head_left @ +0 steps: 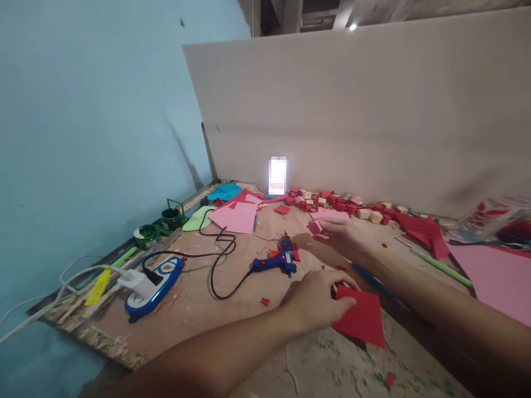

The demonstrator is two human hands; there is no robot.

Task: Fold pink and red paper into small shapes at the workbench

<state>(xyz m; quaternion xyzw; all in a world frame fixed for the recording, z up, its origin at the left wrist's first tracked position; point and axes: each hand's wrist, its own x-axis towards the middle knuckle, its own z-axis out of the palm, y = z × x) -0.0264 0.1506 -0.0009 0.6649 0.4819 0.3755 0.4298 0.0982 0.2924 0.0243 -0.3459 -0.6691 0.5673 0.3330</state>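
My left hand (319, 298) pinches a red paper piece (363, 318) near the front of the table, with something dark and white partly hidden under its fingers. Farther back, my right hand (336, 232) reaches over the table with its fingers at a small pink paper piece (315, 228). A blue glue gun (276, 262) lies left of my hands, its small light lit and its black cord running left. Just behind my right hand lies a pink sheet (332, 214). A blue pen-like tool (375, 279) lies partly beneath my right forearm.
Many small red and wooden cubes (332, 203) line the back board. A lit phone (277, 176) stands behind. A blue power strip (155, 293) with a white plug is at left. Pink sheets (236, 215) lie back left; pink paper (493, 271) and a plastic bag (489, 218) lie right.
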